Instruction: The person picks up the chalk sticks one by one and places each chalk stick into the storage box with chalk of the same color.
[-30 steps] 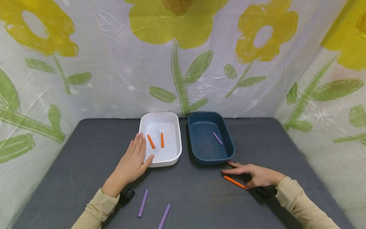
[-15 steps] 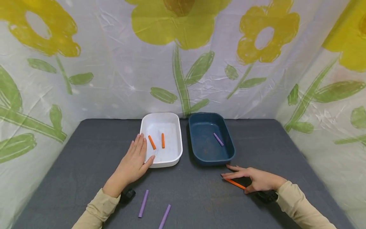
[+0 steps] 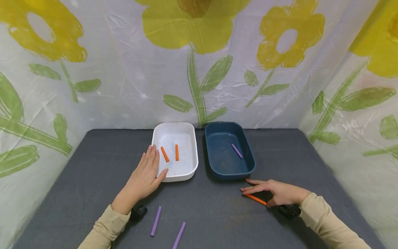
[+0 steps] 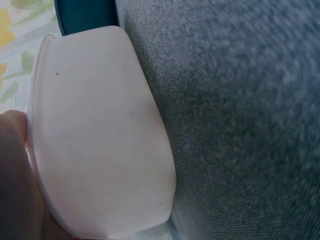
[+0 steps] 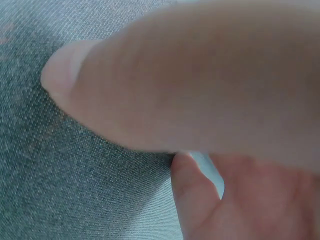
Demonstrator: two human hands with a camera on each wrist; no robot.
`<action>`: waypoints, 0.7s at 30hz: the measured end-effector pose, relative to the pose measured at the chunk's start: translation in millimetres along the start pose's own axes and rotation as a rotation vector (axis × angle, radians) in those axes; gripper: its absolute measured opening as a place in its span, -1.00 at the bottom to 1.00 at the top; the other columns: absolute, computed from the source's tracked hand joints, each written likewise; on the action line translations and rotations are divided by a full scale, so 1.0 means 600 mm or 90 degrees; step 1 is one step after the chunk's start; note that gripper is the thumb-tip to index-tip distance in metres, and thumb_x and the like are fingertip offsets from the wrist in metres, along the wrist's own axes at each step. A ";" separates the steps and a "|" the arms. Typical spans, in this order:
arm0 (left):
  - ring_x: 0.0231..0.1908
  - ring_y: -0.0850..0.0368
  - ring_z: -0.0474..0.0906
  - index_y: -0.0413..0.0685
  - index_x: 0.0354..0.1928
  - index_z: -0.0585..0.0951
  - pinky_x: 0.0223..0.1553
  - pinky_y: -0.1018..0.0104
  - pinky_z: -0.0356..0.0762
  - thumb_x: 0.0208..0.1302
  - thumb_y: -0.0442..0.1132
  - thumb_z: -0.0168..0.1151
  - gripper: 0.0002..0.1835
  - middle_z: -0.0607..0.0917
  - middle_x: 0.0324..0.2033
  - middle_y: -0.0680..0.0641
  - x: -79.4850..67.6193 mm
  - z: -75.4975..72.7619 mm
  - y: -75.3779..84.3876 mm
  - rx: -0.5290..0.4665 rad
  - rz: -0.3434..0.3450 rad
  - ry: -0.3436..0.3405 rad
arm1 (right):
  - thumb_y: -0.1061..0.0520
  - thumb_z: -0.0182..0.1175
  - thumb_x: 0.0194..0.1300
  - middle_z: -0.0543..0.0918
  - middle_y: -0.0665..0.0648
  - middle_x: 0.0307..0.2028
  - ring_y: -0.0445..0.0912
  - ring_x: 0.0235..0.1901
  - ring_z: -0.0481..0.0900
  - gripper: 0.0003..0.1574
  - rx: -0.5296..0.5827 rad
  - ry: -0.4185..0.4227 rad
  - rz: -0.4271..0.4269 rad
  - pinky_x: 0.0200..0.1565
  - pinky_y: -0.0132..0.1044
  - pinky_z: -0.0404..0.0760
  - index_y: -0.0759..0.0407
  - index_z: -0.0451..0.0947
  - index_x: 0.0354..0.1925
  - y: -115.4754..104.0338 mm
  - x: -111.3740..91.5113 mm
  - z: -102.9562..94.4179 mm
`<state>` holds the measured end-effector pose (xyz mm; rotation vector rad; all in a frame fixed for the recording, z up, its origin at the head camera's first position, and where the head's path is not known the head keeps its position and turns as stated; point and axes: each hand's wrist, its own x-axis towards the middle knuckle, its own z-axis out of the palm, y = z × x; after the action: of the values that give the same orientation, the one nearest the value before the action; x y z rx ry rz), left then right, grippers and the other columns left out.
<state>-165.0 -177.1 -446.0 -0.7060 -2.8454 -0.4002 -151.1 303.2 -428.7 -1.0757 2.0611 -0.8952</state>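
Altogether six sticks [image 3: 256, 200], two trays [image 3: 186, 166].

Grey tabletop [image 3: 214, 218] | white tray [image 3: 188, 155] | blue tray [image 3: 222, 152] | two purple sticks [image 3: 156, 221] [image 3: 179, 236]

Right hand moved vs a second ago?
Yes, slightly back: the right hand has its fingers farther from the blue tray, now over the far end of the orange stick.
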 end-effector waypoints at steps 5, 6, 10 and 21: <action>0.49 -0.33 -0.21 -0.63 0.41 0.06 0.43 -0.20 -0.10 0.49 0.01 0.00 -0.18 -0.08 0.47 -0.49 0.001 0.002 -0.002 0.001 -0.003 -0.004 | 0.54 0.33 -0.03 0.27 0.24 0.45 0.27 0.47 -0.06 0.05 -0.008 0.006 -0.007 0.15 -0.19 0.46 0.10 0.34 0.43 0.000 0.003 -0.001; 0.49 -0.33 -0.21 -0.63 0.41 0.06 0.43 -0.21 -0.10 0.49 0.01 -0.01 -0.18 -0.08 0.47 -0.49 0.001 0.003 -0.003 0.001 -0.003 -0.003 | 0.53 0.34 -0.02 0.28 0.24 0.44 0.27 0.47 -0.06 0.03 -0.009 0.009 -0.010 0.15 -0.18 0.47 0.10 0.36 0.42 0.001 0.003 -0.001; 0.49 -0.33 -0.21 -0.63 0.41 0.07 0.43 -0.21 -0.10 0.50 0.01 -0.02 -0.18 -0.07 0.47 -0.49 0.000 0.005 -0.004 0.000 -0.004 -0.004 | 0.44 0.41 0.00 0.32 0.24 0.42 0.25 0.47 0.00 -0.04 -0.023 0.028 -0.018 0.18 -0.18 0.48 0.08 0.42 0.38 0.003 0.001 0.001; 0.50 -0.33 -0.22 -0.62 0.41 0.06 0.43 -0.21 -0.10 0.51 0.02 -0.03 -0.18 -0.08 0.48 -0.48 0.000 0.007 -0.003 0.002 -0.005 -0.006 | 0.17 0.47 0.11 0.39 0.23 0.38 0.08 0.45 0.16 -0.13 -0.024 0.083 -0.049 0.26 -0.35 0.37 0.14 0.41 0.37 0.009 0.000 0.014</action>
<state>-166.0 -177.4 -450.3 -0.6981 -2.8573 -0.3955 -146.9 303.3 -438.0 -1.1511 2.1629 -0.9932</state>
